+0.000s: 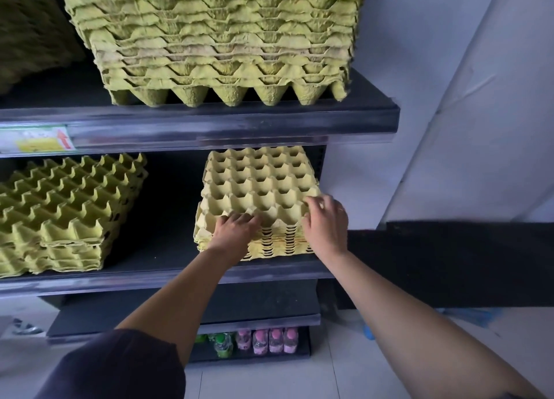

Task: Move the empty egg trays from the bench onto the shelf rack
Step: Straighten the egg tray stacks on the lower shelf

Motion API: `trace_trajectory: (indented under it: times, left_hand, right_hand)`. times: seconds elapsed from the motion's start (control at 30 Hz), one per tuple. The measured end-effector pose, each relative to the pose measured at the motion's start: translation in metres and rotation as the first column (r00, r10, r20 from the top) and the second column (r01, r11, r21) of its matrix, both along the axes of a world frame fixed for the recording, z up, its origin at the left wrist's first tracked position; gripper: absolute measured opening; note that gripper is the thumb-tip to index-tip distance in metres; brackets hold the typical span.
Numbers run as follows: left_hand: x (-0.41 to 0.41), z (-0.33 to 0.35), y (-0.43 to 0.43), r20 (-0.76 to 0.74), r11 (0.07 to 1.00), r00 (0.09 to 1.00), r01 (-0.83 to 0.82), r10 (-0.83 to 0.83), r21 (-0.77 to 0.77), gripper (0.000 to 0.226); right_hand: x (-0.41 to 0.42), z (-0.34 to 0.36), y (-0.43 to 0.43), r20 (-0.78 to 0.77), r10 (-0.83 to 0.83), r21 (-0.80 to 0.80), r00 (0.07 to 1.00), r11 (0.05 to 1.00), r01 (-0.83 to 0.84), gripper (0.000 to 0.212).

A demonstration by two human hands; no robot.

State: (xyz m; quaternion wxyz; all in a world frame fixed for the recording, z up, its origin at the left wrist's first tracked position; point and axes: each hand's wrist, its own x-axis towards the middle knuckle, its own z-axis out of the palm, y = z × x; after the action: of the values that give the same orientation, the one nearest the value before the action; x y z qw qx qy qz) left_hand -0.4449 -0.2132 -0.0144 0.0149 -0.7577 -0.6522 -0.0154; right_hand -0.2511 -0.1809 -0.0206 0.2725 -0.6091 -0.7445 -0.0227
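Observation:
A stack of yellow empty egg trays (257,185) sits on the middle shelf (168,275) of the dark rack, at its right end. My left hand (235,229) rests on the stack's front left edge, fingers curled over the top tray's rim. My right hand (325,220) is on the front right corner, fingers spread over the top tray. Whether either hand truly grips the trays cannot be told. The stack's front face is partly hidden by both hands.
A second low tray stack (69,209) lies at the left of the same shelf. A tall stack (215,39) fills the upper shelf (209,126). Bottles (266,340) stand on the bottom shelf. A black bench edge (449,263) runs to the right, by a pale wall.

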Motion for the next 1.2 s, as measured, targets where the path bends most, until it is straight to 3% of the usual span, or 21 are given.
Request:
trace_trajectory:
  times: [0.03,0.13,0.2,0.43,0.6,0.87,1.2]
  left_hand:
    - [-0.001,0.0,-0.001,0.004,1.0,1.0,0.005,-0.005,-0.001,0.06]
    - [-0.002,0.002,-0.001,0.001,1.0,1.0,0.027,-0.027,-0.016,0.063]
    - [0.0,0.002,-0.003,-0.007,0.999,0.999,0.036,-0.036,-0.008,0.065]
    - [0.002,0.005,-0.012,-0.014,1.0,1.0,0.02,-0.02,-0.017,0.062]
    - [-0.016,0.012,-0.031,-0.02,0.992,1.0,-0.002,0.005,0.129,0.054]
    - [-0.11,0.032,-0.077,-0.019,0.959,0.998,-0.044,0.052,0.279,0.035]
    - [-0.292,0.035,-0.131,0.011,0.975,0.987,-0.16,0.16,0.157,0.035]
  right_hand:
    - [0.0,-0.003,-0.003,0.085,0.074,0.063,0.994,0.995,-0.08,0.025]
    - [0.002,-0.011,-0.012,0.237,0.17,-0.046,0.957,0.985,-0.164,0.019]
    - [0.001,-0.009,-0.018,0.234,0.147,-0.068,0.961,0.989,-0.135,0.013]
    - [-0.004,-0.001,-0.029,0.273,0.109,-0.054,0.956,0.994,-0.098,0.023]
    - [-0.03,0.017,-0.027,0.267,0.196,0.007,0.944,0.979,-0.205,0.023]
    - [-0.135,0.034,-0.041,0.161,0.463,0.027,0.871,0.881,-0.473,0.019]
    - [-0.313,0.037,-0.083,0.159,0.582,-0.038,0.797,0.811,-0.584,0.023]
